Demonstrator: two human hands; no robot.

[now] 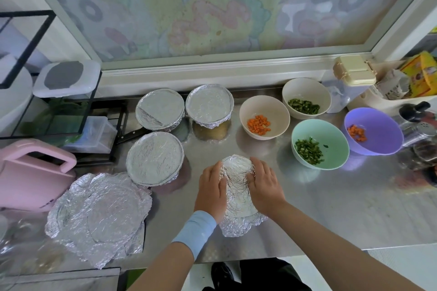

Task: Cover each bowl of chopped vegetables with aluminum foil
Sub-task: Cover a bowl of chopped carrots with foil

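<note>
Head view: left hand [210, 188] and right hand [265, 184] press flat-fingered, apart, on opposite flanks of the foil-draped bowl [238, 192], which sits between them on the steel counter [331, 210]. Spare foil sheets [99, 216] lie to the left, nearer the left hand. Further back and to the right sit the uncovered bowls, the mint bowl [331, 133] nearest the right hand.

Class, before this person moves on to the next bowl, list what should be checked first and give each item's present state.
1. Left hand and right hand press on the front bowl's foil: ok.
2. That foil tucked round the whole rim: cannot tell, the hands hide the sides.
3. Spare foil sheets stacked within reach at the left: ok.
4. Three covered bowls with foil over their tops: ok.
5. Four open bowls at the right covered: not ok.
</note>
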